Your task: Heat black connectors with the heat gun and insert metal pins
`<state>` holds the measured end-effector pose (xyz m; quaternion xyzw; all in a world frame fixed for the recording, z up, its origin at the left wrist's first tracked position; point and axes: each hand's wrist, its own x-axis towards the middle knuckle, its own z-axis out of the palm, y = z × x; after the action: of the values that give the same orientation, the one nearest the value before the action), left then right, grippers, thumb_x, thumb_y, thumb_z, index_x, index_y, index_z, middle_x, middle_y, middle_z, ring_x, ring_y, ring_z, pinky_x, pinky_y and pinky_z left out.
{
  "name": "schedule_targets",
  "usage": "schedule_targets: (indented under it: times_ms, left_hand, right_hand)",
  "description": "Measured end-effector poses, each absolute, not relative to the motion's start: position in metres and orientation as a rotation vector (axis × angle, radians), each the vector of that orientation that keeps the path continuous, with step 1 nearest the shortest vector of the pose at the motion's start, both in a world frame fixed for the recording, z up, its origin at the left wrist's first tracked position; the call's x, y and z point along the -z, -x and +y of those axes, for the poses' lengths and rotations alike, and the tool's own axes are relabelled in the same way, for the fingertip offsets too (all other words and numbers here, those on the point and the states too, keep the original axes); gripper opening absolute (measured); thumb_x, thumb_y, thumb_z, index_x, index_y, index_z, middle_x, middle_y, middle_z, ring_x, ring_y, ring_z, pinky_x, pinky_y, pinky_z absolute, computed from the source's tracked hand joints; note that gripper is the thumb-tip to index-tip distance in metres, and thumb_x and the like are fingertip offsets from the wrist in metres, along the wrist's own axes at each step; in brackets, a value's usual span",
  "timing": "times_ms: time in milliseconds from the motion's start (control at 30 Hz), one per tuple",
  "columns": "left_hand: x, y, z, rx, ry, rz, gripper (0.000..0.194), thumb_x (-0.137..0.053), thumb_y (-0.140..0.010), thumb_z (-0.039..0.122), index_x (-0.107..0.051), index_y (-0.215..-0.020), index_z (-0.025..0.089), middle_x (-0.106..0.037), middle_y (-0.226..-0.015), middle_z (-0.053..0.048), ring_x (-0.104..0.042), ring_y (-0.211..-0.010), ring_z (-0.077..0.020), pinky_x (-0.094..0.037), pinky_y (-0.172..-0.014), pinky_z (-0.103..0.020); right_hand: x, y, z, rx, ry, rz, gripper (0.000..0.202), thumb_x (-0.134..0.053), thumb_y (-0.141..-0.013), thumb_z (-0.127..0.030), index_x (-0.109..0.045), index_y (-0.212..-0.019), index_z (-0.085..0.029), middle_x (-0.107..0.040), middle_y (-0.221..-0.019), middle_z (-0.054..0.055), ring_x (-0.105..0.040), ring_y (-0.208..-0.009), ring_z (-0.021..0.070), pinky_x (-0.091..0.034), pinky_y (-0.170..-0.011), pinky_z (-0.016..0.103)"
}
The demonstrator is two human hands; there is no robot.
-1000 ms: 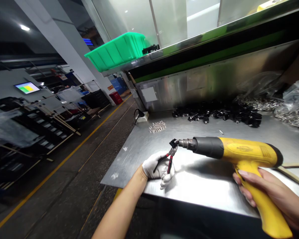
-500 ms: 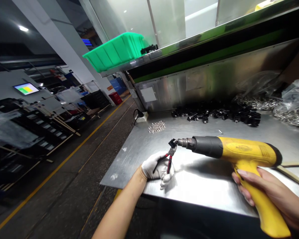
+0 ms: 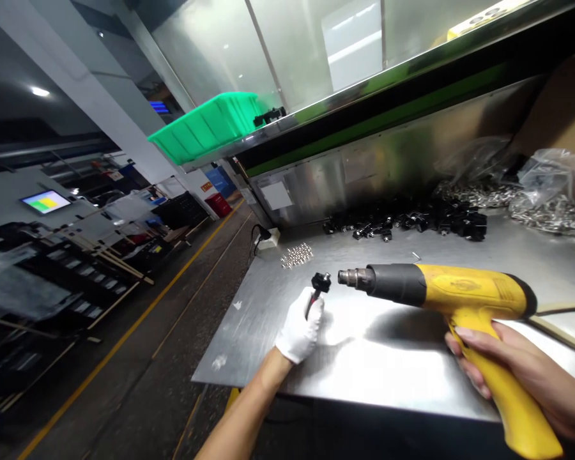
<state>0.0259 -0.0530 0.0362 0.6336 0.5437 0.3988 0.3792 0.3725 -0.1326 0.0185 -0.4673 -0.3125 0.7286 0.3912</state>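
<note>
Closest in, the right hand, bare, has its fingers wrapped round the handle of the heat gun. Whether the trigger is pressed, I can't tell. Over to the left hand, gloved in white and curled tight about a tool, with only a strip of dark red showing. At the tool's head, above the glove, sits the black part, a bright metal bit on its side turned toward the gun. The tool's bite on it is too small to read.

And there's a gap! The nozzle points straight at the part, but the two are apart. So this one piece looks to be mid-work, in hand and not set down; whether it has had its heat, these pictures don't say.

Further on across the steel table, small metal pieces stand in a neat cluster, to the left of and beyond the part. They could be a finished lot or a stock laid out; no calling it from here. A bent rod lies past the gun. Then, along the back, a heap of black parts, plenty of them, done or waiting I can't judge, with clear bags of shiny metal bits to their right. Up on the ledge, a green bin, contents hidden.
</note>
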Motion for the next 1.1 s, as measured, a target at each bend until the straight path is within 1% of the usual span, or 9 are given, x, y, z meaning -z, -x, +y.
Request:
schedule_targets:
  times_ms: [67,100,267,400,500,667,867,1100]
  left_hand:
    - [-0.032,-0.022,-0.044,-1.101,-1.868,1.497,0.035,-0.058,-0.087,0.054,-0.061,-0.098,0.021,-0.061,-0.086,-0.006,-0.058,-0.081,-0.0219,-0.050,-0.084,-0.041]
    - [-0.030,-0.020,-0.039,-1.133,-1.990,1.549,0.034,-0.058,-0.086,0.053,-0.060,-0.098,0.021,-0.061,-0.087,-0.006,-0.059,-0.083,-0.0230,-0.050,-0.085,-0.041]
    - [-0.015,-0.011,-0.016,-1.270,-2.428,1.716,0.028,-0.055,-0.084,0.047,-0.056,-0.091,0.020,-0.057,-0.084,-0.006,-0.058,-0.078,-0.0232,-0.049,-0.076,-0.039]
    - [-0.010,-0.006,-0.014,-1.358,-2.633,1.784,0.027,-0.049,-0.087,0.045,-0.053,-0.095,0.020,-0.054,-0.083,-0.005,-0.056,-0.074,-0.0222,-0.048,-0.071,-0.036]
    - [-0.009,-0.003,-0.016,-1.393,-2.714,1.834,0.028,-0.048,-0.088,0.045,-0.053,-0.098,0.019,-0.053,-0.083,-0.006,-0.056,-0.074,-0.0224,-0.047,-0.070,-0.036]
    - [-0.012,-0.005,-0.019,-1.464,-2.746,1.931,0.028,-0.050,-0.088,0.043,-0.054,-0.099,0.017,-0.053,-0.083,-0.007,-0.055,-0.074,-0.0236,-0.046,-0.070,-0.037]
    - [-0.014,-0.009,-0.021,-1.554,-2.755,2.043,0.029,-0.055,-0.086,0.039,-0.056,-0.101,0.014,-0.055,-0.086,-0.010,-0.055,-0.080,-0.0268,-0.045,-0.074,-0.040]
    - [-0.013,-0.009,-0.021,-1.568,-2.772,2.115,0.032,-0.057,-0.086,0.041,-0.056,-0.103,0.013,-0.057,-0.089,-0.013,-0.054,-0.084,-0.0281,-0.045,-0.076,-0.042]
  right_hand:
    - [-0.020,-0.372,-0.133,-1.854,1.174,-0.784,0.039,-0.064,-0.089,-0.057,-0.065,-0.090,-0.018,-0.061,-0.065,0.002,-0.053,-0.057,0.0139,-0.047,-0.053,0.025]
    - [-0.020,-0.372,-0.133,-1.856,1.166,-0.782,0.039,-0.064,-0.089,-0.057,-0.065,-0.090,-0.018,-0.061,-0.065,0.002,-0.053,-0.057,0.0138,-0.047,-0.053,0.025]
    - [-0.017,-0.374,-0.132,-1.870,1.140,-0.741,0.037,-0.066,-0.089,-0.055,-0.063,-0.091,-0.018,-0.061,-0.065,0.001,-0.053,-0.057,0.0135,-0.048,-0.053,0.025]
    - [-0.006,-0.376,-0.130,-1.890,1.129,-0.746,0.034,-0.066,-0.090,-0.053,-0.061,-0.095,-0.020,-0.062,-0.066,0.000,-0.055,-0.058,0.0144,-0.049,-0.054,0.026]
    - [0.000,-0.377,-0.129,-1.894,1.146,-0.793,0.034,-0.064,-0.091,-0.053,-0.061,-0.095,-0.020,-0.062,-0.066,0.000,-0.055,-0.057,0.0144,-0.048,-0.053,0.025]
    - [-0.002,-0.378,-0.130,-1.916,1.173,-0.829,0.037,-0.065,-0.089,-0.057,-0.062,-0.093,-0.020,-0.063,-0.065,0.001,-0.056,-0.057,0.0152,-0.048,-0.052,0.025]
    - [-0.007,-0.377,-0.129,-1.886,1.191,-0.837,0.036,-0.066,-0.089,-0.056,-0.063,-0.093,-0.020,-0.063,-0.064,0.001,-0.056,-0.056,0.0150,-0.048,-0.052,0.025]
    - [-0.012,-0.374,-0.131,-1.881,1.224,-0.778,0.036,-0.070,-0.086,-0.054,-0.064,-0.090,-0.019,-0.063,-0.066,0.002,-0.055,-0.057,0.0153,-0.049,-0.053,0.026]
